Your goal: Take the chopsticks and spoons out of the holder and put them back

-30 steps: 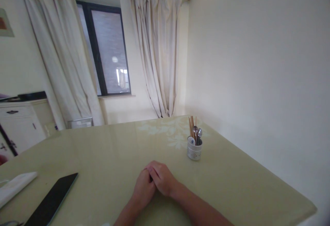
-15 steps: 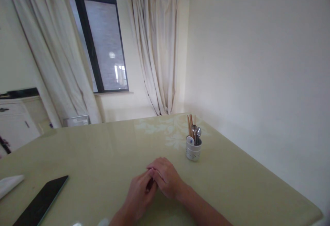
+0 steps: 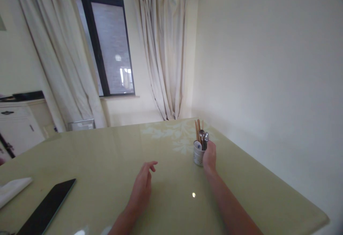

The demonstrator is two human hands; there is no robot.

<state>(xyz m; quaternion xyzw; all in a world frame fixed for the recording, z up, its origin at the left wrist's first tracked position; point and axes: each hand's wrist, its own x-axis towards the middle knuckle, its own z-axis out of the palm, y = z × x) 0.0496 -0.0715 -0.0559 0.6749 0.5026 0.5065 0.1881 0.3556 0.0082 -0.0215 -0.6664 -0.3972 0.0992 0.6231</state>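
Note:
A white utensil holder (image 3: 197, 157) with a pierced pattern stands upright on the table, right of the middle. Wooden chopsticks (image 3: 197, 129) and metal spoons (image 3: 202, 135) rise out of it, and a small white round piece with a blue mark (image 3: 198, 145) shows at its front rim. Wrapped against the holder's right side is my right hand (image 3: 210, 157), its fingertips mostly hidden. My left hand (image 3: 143, 181) hovers over or rests on the table's middle, fingers loosely apart and pointing right, with nothing in it.
The table (image 3: 107, 156) has a glossy pale green cover. At the left lie a dark flat tablet-like slab (image 3: 48, 206) and a folded white item (image 3: 13, 188). A bare wall (image 3: 268, 67) runs along the right edge. Behind are curtains (image 3: 163, 49) and a white cabinet (image 3: 18, 124).
My hands were clasped together and have come apart. The right one has moved right and forward to the utensil holder; the left one has shifted slightly left and its fingers have loosened.

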